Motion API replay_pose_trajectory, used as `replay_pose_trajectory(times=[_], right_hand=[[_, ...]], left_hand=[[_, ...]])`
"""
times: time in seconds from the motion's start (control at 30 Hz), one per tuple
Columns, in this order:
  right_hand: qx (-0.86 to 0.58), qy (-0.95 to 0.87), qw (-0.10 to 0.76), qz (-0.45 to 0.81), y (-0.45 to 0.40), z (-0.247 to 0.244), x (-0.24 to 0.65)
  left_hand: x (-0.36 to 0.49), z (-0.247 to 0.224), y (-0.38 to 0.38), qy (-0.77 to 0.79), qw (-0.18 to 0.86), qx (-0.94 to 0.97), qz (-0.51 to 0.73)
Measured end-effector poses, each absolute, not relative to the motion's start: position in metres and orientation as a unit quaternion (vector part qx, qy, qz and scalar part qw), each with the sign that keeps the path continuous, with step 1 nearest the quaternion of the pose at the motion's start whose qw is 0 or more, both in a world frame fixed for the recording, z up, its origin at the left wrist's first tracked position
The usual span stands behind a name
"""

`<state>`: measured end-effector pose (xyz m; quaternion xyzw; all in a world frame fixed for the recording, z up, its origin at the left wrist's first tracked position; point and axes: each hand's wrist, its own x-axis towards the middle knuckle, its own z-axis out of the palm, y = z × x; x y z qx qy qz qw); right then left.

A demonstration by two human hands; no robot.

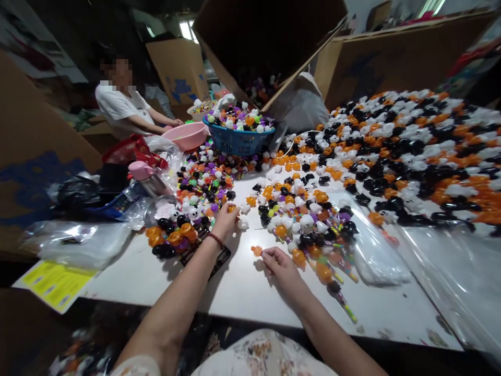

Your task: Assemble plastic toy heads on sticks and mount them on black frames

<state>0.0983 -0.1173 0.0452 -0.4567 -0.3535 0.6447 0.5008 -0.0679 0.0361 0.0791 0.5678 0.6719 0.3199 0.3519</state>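
My right hand is closed in a pinch beside a small ribbed orange plastic piece, which pokes out from its fingertips just over the white table. Farther forward and to the left, my left hand has its fingers together, with a bit of orange at the tips; what it grips is mostly hidden. White ghost-like pieces lie right beside those fingers. Under my left wrist is a black tray, with black, orange and white figures heaped at its left. Between and beyond the hands spreads a pile of mixed figures, some on candy-filled tubes.
A blue basket full of figures stands at the back, near a pink basin and a co-worker. A large heap covers the right rear. Clear plastic bags lie right, others left. A tilted carton overhangs the back.
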Motion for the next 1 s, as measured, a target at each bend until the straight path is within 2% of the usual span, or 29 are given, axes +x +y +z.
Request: replay_pose_trajectory(times=[0.17,0.23,0.43,0.6,0.7,1.0], right_hand=[[-0.504,-0.418,0.501,0.565,-0.123,0.057,0.107],[-0.512,-0.472,0.495,0.519,-0.125,0.065,0.112],[-0.532,-0.563,0.485,0.406,-0.132,0.082,0.122],[-0.528,-0.498,0.502,0.470,-0.139,0.082,0.126],[-0.519,-0.477,0.508,0.496,-0.141,0.083,0.129],[-0.529,-0.545,0.478,0.442,-0.145,0.084,0.142]], left_hand=[[-0.064,0.079,-0.030,0.526,0.600,0.377,0.470],[-0.060,0.078,-0.052,0.480,0.647,0.335,0.488],[-0.048,0.083,-0.088,0.452,0.662,0.332,0.496],[-0.048,0.087,-0.097,0.429,0.685,0.276,0.520],[-0.050,0.089,-0.104,0.394,0.731,0.267,0.488],[-0.053,0.080,-0.119,0.380,0.738,0.362,0.423]])
